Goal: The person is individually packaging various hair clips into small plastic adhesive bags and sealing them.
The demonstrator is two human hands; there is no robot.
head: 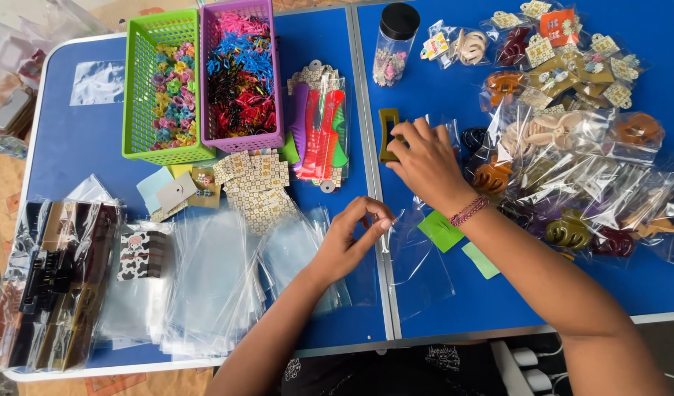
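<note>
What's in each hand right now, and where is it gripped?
Right hand grips the olive hair clip at its right side; left hand pinches a clear bag edge.

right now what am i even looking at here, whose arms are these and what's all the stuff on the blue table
This is one picture from a camera worn on a person's head, looking down at their own two bare arms. There is no machine.

The right hand reaches forward and grips an olive rectangular hair clip. The left hand pinches the edge of a clear plastic bag.

On the blue table lie a green basket and a purple basket of small colourful hair ties, some combs, a clear jar with a black lid, a stack of empty clear bags, and a heap of bagged hair claws on the right.
</note>
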